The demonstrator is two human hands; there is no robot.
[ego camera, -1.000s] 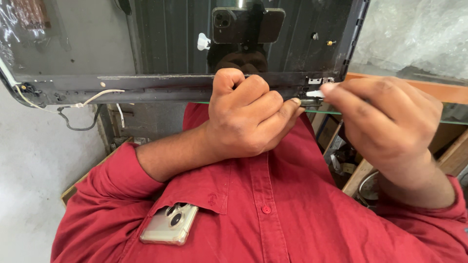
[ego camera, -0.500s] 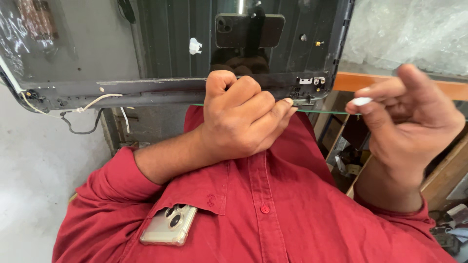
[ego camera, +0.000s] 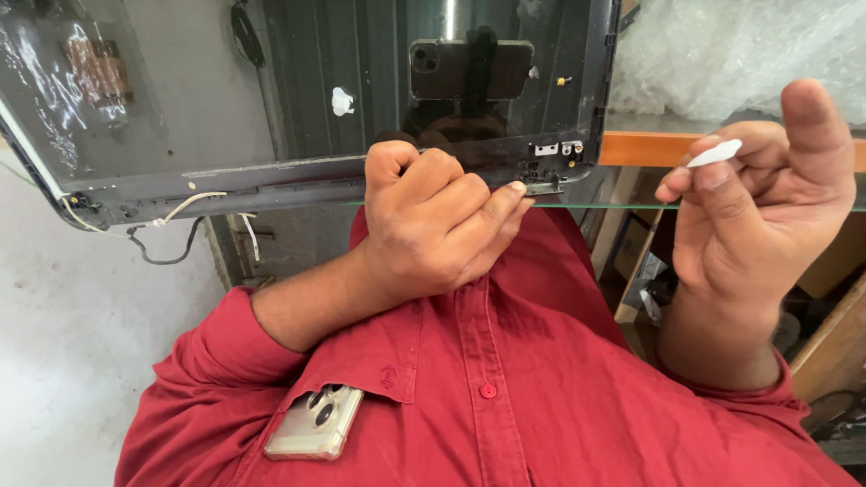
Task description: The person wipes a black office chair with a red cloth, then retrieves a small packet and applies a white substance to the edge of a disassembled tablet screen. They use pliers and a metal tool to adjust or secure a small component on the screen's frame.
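— Where's the panel (ego camera: 298, 117)?

— Up top, from ten to one o'clock, dark side facing the camera. The left hand (ego camera: 433, 230) is fisted on its lower edge near the corner hinge (ego camera: 546, 185), thumb pressed there.

— And the right hand (ego camera: 758, 216)?

— At three o'clock, clear of the panel, pinching a small white pick (ego camera: 714, 153) between thumb and fingers. The hands are well apart.

— Anything else?

— Loose wires (ego camera: 171, 230) hang at nine o'clock.
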